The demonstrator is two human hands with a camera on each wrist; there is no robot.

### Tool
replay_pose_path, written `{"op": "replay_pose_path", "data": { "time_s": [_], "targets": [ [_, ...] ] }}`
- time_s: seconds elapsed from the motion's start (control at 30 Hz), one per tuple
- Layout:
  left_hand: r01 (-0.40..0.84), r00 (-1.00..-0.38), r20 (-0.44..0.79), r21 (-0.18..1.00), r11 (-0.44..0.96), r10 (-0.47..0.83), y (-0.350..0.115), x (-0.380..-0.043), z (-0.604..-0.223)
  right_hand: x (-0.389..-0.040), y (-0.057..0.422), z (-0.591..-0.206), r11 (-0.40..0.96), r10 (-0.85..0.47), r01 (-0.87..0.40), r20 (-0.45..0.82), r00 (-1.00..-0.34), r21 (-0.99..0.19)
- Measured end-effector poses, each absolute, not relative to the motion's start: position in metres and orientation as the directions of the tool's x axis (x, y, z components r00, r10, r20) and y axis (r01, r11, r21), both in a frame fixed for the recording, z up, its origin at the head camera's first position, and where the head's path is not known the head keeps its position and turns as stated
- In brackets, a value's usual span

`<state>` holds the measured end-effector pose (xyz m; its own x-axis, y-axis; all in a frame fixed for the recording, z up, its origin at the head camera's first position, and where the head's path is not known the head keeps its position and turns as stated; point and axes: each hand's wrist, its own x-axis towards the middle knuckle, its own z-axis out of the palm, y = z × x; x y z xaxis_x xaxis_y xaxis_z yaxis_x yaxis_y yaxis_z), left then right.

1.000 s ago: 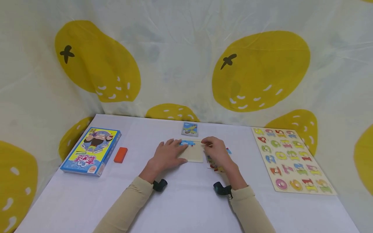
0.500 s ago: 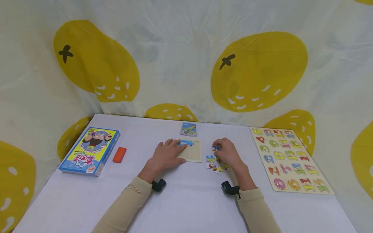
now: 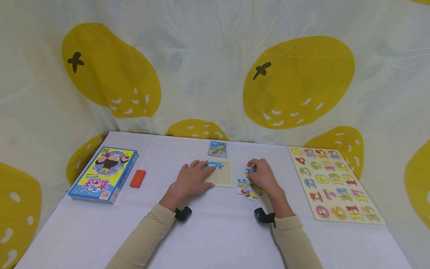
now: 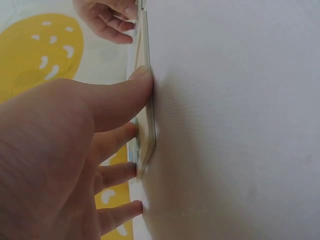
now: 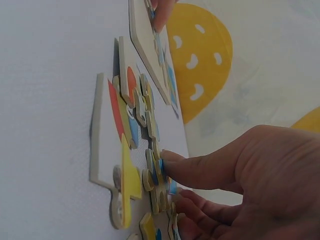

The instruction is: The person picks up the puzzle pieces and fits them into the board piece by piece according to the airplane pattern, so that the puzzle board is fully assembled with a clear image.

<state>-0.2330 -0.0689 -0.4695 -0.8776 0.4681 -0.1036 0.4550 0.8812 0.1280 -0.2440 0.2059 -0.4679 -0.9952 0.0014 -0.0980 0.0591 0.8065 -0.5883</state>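
My left hand [image 3: 190,182] rests with spread fingers on the left side of a small wooden puzzle tray [image 3: 228,179]. Its thumb [image 4: 120,102] lies on the tray's near edge in the left wrist view. Blue jigsaw pieces [image 3: 215,164] line the tray's top edge, partly under the fingers. To the right of the tray, my right hand [image 3: 265,178] pinches a blue and red puzzle piece [image 3: 249,170] between thumb and fingers, low over a pile. Several loose pieces [image 3: 243,186] lie there, some overlapping; the hand hides part of them.
Behind the tray lies a small airplane picture card [image 3: 217,149]. A blue and yellow box [image 3: 104,173] and an orange block [image 3: 137,179] are at left. A wooden number board [image 3: 336,185] lies at right. Patterned cloth [image 3: 205,74] hangs behind the table.
My right hand has moved from the tray's upper right corner to the loose pieces on the right and taken hold of one. The left hand has stayed on the tray.
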Motion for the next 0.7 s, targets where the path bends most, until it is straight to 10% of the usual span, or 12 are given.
{"op": "replay_pose_path", "data": {
  "time_s": [0.7],
  "targets": [
    [0.450, -0.870, -0.114, 0.217, 0.866, 0.480, -0.0706, -0.2325, -0.4664, -0.2473, 0.2079, -0.4695, 0.770, 0.021, 0.096, -0.126, -0.992, -0.631]
  ]
}}
